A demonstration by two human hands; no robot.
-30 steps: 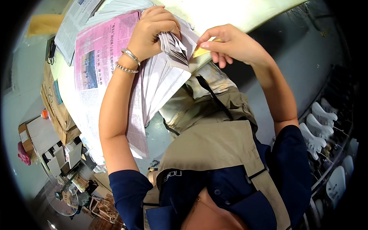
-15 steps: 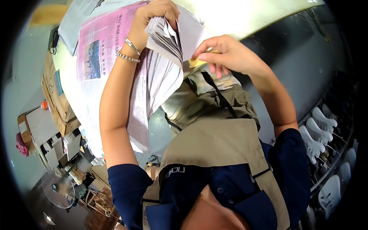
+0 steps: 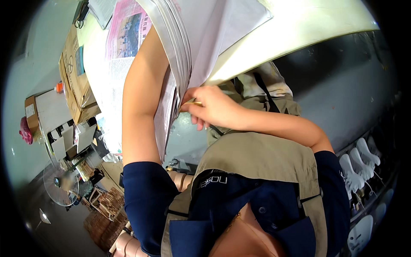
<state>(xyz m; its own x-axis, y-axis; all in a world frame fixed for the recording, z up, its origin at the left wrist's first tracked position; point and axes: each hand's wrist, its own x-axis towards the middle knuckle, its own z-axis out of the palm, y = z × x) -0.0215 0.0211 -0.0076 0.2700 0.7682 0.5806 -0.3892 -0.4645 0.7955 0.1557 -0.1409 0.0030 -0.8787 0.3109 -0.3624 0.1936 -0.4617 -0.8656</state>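
Observation:
Large white paper sheets (image 3: 205, 38) are lifted and bent over at the table's near edge, their layered edges (image 3: 179, 47) fanned in a curve. My left forearm (image 3: 143, 94) reaches up behind these sheets, which hide the left hand and its fingers. At the lower end of the layered edges, my right hand (image 3: 216, 107) is closed in a pinch on a thin yellow piece (image 3: 196, 103). Its fingertips are against or very near the paper; contact is hard to make out. Under the left arm lies a printed newspaper (image 3: 122, 47) with a pink part and a picture.
The pale table (image 3: 299, 25) has a curved edge running to the right. Cardboard boxes (image 3: 77, 73) stand at the left, with a fan (image 3: 61, 182) below them in the picture. White chairs (image 3: 352, 171) line the right side. Trousered legs (image 3: 263, 81) show beneath the table edge.
The sheets have swung over and now cover my left hand, which showed gripping their folded edges before. My right hand has moved left and down to the sheets' lower edges, keeping the yellow piece.

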